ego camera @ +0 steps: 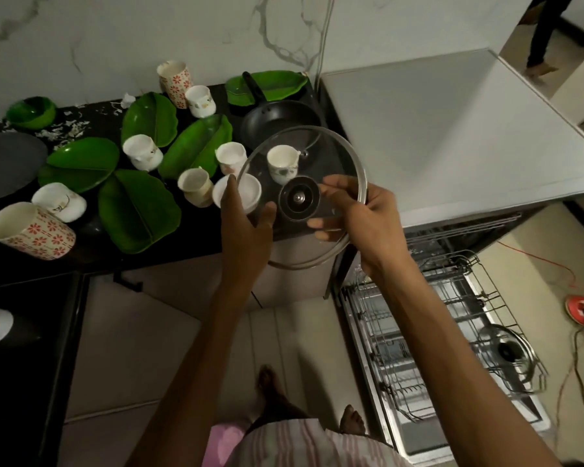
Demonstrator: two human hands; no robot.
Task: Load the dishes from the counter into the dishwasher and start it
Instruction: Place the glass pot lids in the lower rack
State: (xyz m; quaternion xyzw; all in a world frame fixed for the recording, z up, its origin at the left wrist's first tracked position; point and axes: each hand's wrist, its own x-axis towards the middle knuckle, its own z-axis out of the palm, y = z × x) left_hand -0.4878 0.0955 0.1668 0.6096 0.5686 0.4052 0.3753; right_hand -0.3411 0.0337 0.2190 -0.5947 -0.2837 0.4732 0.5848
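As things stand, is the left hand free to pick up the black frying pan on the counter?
Probably not: the left hand grips the rim of the round glass lid, as does the right hand, and that lid hangs over the black frying pan.

Clear glass lid (321,153) rimmed in polished metal, glossy green plastic leaf-shaped plates (81,163), matt black tabletop (91,251), wire metal dishwasher rack (435,332)

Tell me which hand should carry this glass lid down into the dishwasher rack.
Probably the right hand: it grips the glass lid on the side nearest the open rack, lower right. The left hand holds the far edge.
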